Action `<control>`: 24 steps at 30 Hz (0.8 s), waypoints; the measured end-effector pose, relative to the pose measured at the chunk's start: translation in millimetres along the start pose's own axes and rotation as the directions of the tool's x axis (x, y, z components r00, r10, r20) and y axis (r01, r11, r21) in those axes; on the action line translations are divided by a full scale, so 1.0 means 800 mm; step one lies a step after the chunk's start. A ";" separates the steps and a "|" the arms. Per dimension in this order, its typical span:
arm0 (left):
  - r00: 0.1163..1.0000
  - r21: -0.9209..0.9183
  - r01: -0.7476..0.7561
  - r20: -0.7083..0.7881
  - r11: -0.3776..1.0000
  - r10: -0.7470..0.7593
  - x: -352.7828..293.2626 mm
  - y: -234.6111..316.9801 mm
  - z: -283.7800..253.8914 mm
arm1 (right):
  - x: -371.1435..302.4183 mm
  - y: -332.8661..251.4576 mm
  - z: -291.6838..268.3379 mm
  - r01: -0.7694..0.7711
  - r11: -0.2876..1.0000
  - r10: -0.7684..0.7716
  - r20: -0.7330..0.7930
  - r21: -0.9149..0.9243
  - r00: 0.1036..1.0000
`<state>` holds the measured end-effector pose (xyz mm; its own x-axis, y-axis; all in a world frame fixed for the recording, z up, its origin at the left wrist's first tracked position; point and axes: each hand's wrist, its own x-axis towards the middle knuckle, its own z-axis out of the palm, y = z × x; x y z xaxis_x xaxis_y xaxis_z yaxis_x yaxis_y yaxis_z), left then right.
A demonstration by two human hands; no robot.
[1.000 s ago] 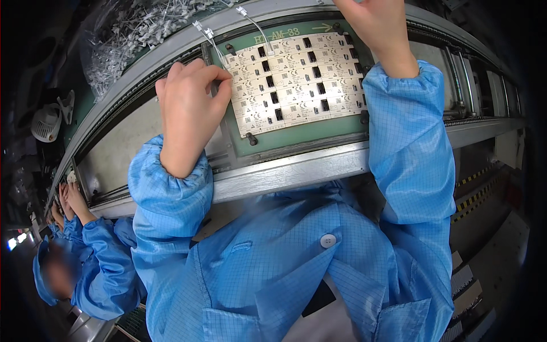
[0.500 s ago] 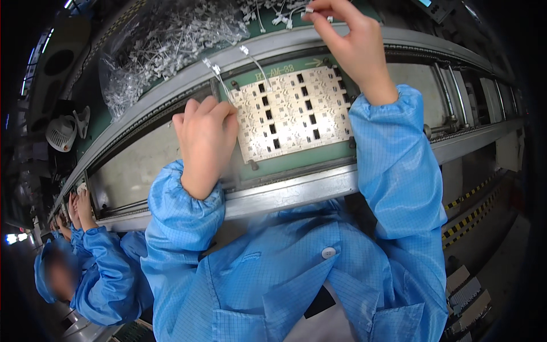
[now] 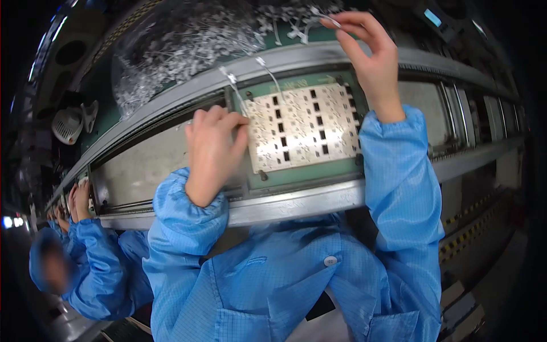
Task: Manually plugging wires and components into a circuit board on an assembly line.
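Presently, by part:
Left hand (image 3: 213, 151): fingers curled flat on the circuit panel (image 3: 305, 128), steadying its left edge.
Right hand (image 3: 367, 54): raised beyond the panel, pinching a small leaded component (image 3: 326, 16) above the heap of loose parts (image 3: 182, 45).
Carrier frame (image 3: 302, 174): seats the panel between both hands.

Left edge of pale circuit panel (image 3: 305, 128) covered by left hand (image 3: 212, 149); contact of fingertips with panel not discernible. Small leaded part pinched in right hand (image 3: 370, 54), too small to identify. Heap of loose components (image 3: 188, 43) blurred, cut off at top edge. Co-worker's hands (image 3: 77, 199) at far left small, grasp indiscernible.
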<state>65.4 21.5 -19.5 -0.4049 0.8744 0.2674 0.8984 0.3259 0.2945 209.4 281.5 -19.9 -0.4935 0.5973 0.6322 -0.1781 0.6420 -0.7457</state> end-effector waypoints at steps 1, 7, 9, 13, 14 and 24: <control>1.000 -0.003 0.009 -0.007 1.000 -0.009 -0.001 -0.004 0.003 | 0.003 -0.008 0.002 -0.042 0.998 0.039 0.060 0.039 0.997; 0.981 0.189 -0.067 -0.164 0.980 0.099 -0.013 0.007 0.029 | -0.023 -0.006 0.001 -0.158 0.987 0.157 0.093 0.001 0.983; 0.973 0.178 -0.114 -0.180 0.977 0.146 -0.017 0.009 0.035 | -0.029 -0.001 0.002 -0.138 0.990 0.139 0.110 -0.017 0.984; 0.954 0.255 -0.104 -0.248 0.961 0.169 -0.022 0.013 0.036 | -0.029 -0.001 0.011 -0.142 0.990 0.139 0.160 0.009 0.977; 0.954 0.270 -0.095 -0.249 0.958 0.165 -0.019 0.018 0.036 | -0.027 -0.001 0.007 -0.112 0.993 0.114 0.167 -0.021 0.979; 0.969 0.236 -0.043 -0.227 0.971 0.098 -0.014 0.015 0.040 | -0.015 -0.002 0.004 -0.146 0.989 0.147 0.115 -0.017 0.982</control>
<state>85.9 27.5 -48.4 -0.3432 0.7977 0.4958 0.9296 0.3639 0.0580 213.1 272.0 -26.5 -0.6090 0.6261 0.4870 -0.0894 0.5559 -0.8264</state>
